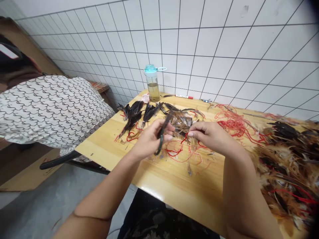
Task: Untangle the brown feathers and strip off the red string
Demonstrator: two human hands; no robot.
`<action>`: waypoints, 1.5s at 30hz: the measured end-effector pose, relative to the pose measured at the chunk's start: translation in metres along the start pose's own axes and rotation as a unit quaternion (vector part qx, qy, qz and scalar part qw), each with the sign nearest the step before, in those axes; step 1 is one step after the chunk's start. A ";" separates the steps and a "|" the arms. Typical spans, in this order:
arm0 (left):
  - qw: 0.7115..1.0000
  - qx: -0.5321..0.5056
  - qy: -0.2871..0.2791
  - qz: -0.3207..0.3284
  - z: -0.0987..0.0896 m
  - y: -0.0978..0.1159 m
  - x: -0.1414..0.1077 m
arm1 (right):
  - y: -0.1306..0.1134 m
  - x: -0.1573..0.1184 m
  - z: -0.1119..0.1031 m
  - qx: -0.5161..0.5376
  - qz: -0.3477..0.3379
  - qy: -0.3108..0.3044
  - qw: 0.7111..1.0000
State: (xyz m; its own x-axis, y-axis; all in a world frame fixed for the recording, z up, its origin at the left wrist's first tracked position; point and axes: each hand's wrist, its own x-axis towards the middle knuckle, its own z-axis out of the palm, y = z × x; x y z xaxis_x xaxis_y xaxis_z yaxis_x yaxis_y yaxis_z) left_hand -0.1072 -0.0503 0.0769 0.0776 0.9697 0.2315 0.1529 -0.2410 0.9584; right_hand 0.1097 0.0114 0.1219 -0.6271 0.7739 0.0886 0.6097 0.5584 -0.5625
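Observation:
Dark-handled scissors (160,143) rest in my left hand (152,136), their blade pointing up and away over the table. My right hand (206,134) pinches a red string (184,138) between thumb and fingertips, just right of the scissors. Beyond both hands lies a bundle of brown feathers (180,119), close to the right fingertips; whether they touch it I cannot tell. Loose red strings (174,152) curl on the wooden table (179,186) below the hands. Several black feather bundles (134,113) lie to the left.
A bottle with a turquoise lid (152,83) stands by the tiled wall, near a red-and-white marker (183,96). Tangled red strings (234,122) and a large heap of brown feathers (286,159) cover the right side. Another person in a patterned top (54,109) is at the left.

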 end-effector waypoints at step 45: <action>0.913 -0.260 -0.222 -0.221 0.041 0.003 -0.016 | -0.023 -0.012 -0.005 -0.219 0.125 0.122 0.960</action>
State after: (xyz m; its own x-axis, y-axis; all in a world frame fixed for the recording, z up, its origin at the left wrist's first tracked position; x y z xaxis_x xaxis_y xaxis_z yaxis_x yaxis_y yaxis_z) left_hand -0.0681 -0.0676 0.0690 0.5307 0.8289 -0.1768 -0.2141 0.3330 0.9183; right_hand 0.1060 -0.0093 0.1376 -0.3349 0.9171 0.2163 0.9049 0.3770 -0.1975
